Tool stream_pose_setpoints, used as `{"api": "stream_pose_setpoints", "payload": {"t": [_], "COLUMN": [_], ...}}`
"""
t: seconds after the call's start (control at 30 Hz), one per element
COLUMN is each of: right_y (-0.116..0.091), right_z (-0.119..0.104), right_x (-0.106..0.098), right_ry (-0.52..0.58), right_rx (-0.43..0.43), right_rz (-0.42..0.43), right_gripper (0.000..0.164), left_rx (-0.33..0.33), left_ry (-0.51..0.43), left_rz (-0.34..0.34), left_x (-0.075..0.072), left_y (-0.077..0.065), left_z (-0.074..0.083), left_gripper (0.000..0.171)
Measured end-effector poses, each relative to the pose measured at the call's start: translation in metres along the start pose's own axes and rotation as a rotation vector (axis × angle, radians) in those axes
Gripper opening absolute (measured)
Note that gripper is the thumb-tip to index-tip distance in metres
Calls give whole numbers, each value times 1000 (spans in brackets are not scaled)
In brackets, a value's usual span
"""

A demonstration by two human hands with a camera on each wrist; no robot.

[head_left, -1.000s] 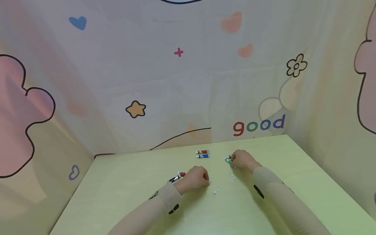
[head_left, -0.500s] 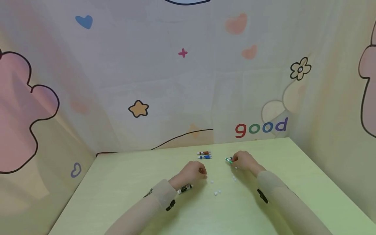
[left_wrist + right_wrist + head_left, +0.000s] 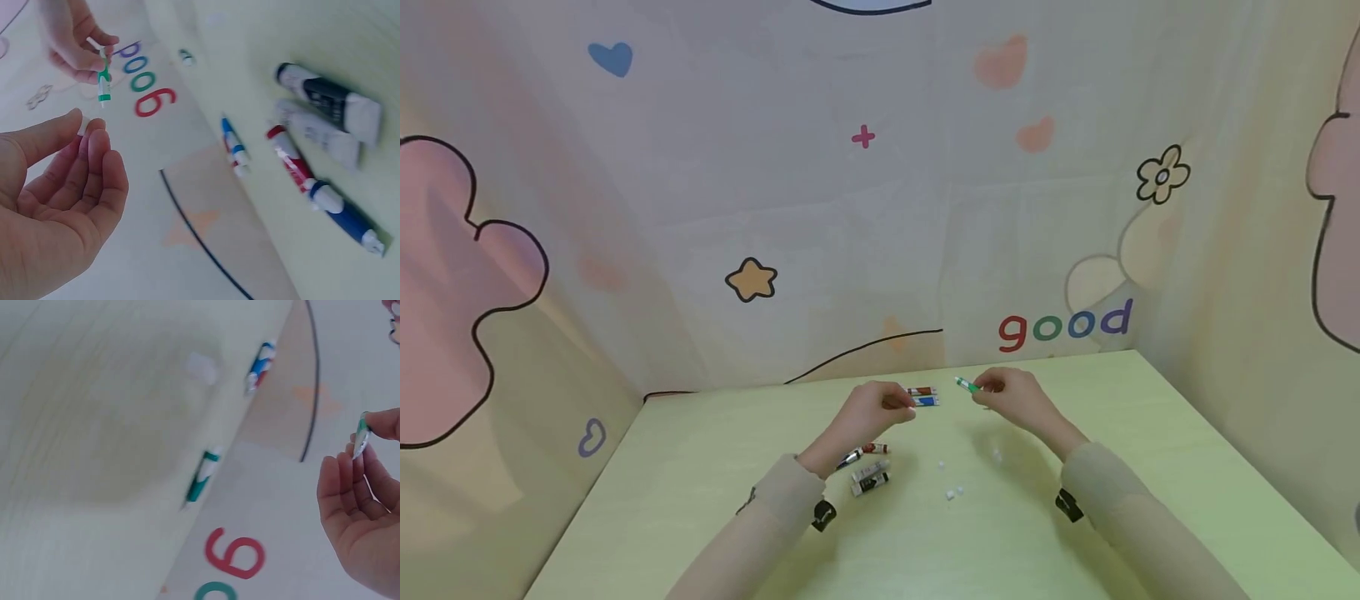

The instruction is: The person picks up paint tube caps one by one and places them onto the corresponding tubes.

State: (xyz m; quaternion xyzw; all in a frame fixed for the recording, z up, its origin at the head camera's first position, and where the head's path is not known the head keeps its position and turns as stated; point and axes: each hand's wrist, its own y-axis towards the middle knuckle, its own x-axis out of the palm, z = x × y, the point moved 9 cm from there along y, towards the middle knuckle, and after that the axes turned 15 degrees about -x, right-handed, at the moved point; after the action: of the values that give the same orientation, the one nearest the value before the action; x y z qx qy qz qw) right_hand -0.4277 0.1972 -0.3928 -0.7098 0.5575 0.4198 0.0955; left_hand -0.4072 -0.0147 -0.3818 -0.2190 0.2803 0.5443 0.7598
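Observation:
My left hand (image 3: 872,412) is raised over the table, pinching a small white cap (image 3: 83,126) between thumb and forefinger. Across from it, my right hand (image 3: 1015,400) holds a green paint tube (image 3: 967,385) by one end; the tube's narrow white nozzle points toward my left hand. A gap separates cap and nozzle. Behind the left hand lie a brown paint tube (image 3: 922,391) and a blue paint tube (image 3: 927,402), partly covered by its fingers. Below the right hand, a dark green tube (image 3: 203,476) lies on the table in the right wrist view.
Near my left forearm lie a black tube (image 3: 871,484), a white tube (image 3: 871,469), a red tube (image 3: 876,448) and a dark blue tube (image 3: 849,459). Several white caps (image 3: 950,495) are scattered mid-table. A printed cloth (image 3: 820,183) hangs behind the table.
My left hand has risen and moved away from the loose caps, toward the back. My right hand has lifted the green paint tube off the table, bringing it slightly left.

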Motion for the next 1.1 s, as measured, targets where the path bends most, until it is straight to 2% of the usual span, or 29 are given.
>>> {"api": "stream_pose_setpoints", "payload": {"t": [0.2,0.33,0.47,0.73,0.87,1.1], "right_y": [-10,-17,-24,-37,-41,-52], "right_z": [-43,-68,-89,-130,-152,-173], "right_x": [-17,-28,-31,-31,-32,-30], "right_ry": [44,50,46,33,10,-8], "right_rx": [-109,-185,-254,-421,-521,-636], "right_rz": [72,102,110,147,181,204], "right_gripper": [21,18,14,13,15,20], "left_rx": [-3,43,57,101,116,137], "left_ry": [-146,-206,-260,-330,-325,-325], "left_rz": [81,133,160,122,135,136], "left_x": [-36,-59,-73,-71,-71,-66], "left_y": [-19,-34,-46,-67,-78,-90], "left_z": [13,23,26,41,48,54], "left_gripper": [18,19,18,20,22,21]}}
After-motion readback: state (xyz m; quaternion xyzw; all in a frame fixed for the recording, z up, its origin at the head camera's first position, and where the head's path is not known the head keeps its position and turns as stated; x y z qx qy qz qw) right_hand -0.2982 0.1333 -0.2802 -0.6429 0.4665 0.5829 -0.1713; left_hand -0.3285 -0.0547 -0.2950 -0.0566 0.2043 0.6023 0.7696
